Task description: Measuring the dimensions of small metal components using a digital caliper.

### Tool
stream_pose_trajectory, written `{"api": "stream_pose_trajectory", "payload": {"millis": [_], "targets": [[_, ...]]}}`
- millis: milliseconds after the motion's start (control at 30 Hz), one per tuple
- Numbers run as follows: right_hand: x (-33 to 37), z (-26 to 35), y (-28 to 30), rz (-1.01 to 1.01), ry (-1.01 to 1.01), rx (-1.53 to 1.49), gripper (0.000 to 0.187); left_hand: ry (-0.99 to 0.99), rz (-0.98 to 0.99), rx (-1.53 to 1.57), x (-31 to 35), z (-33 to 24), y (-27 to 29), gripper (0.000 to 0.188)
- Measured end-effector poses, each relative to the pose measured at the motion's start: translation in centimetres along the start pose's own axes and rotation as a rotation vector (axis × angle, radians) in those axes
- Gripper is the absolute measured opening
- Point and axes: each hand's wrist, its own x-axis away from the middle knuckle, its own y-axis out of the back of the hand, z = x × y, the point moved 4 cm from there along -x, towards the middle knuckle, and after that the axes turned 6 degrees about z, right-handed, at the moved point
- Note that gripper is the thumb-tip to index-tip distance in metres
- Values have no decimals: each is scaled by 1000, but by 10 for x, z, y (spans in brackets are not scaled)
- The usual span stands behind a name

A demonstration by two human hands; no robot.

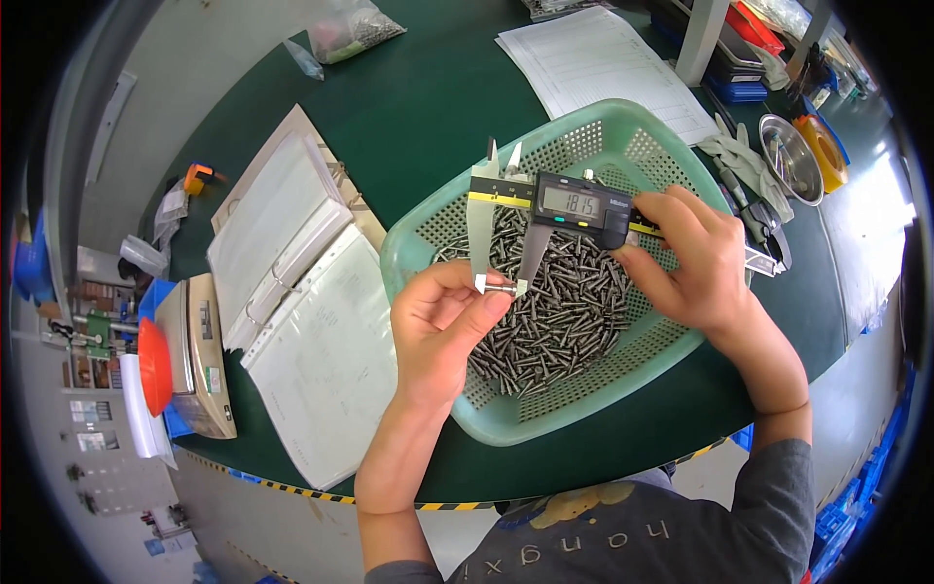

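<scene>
My right hand (689, 255) is closed around the sliding end of a digital caliper (584, 206), thumb below and fingers above. The caliper's jaws point down toward me, and its display is lit. Between the jaw tips lies a small metal pin (501, 288), which my left hand (438, 326) pinches between thumb and fingers. Both hands are above a green plastic basket (545, 425) with perforated walls. Many similar dark metal pins (559, 331) lie heaped in it, partly hidden by the caliper and my hands.
An open ring binder (321, 360) lies left of the basket, beside a weighing scale (202, 350) with a red dish (154, 366). Paper sheets (603, 73) and a plastic bag of parts (355, 31) lie at the back. A metal bowl (790, 161), gloves and tools stand at the right.
</scene>
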Motion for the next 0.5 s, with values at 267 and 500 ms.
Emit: {"api": "stream_pose_trajectory", "payload": {"millis": [267,500], "targets": [[0,-1,4,-32,27,42,32,39,47,-1,-1,3,-1,20],[1,1,3,-17,16,58,33,97,91,6,0,2,-4,21]]}}
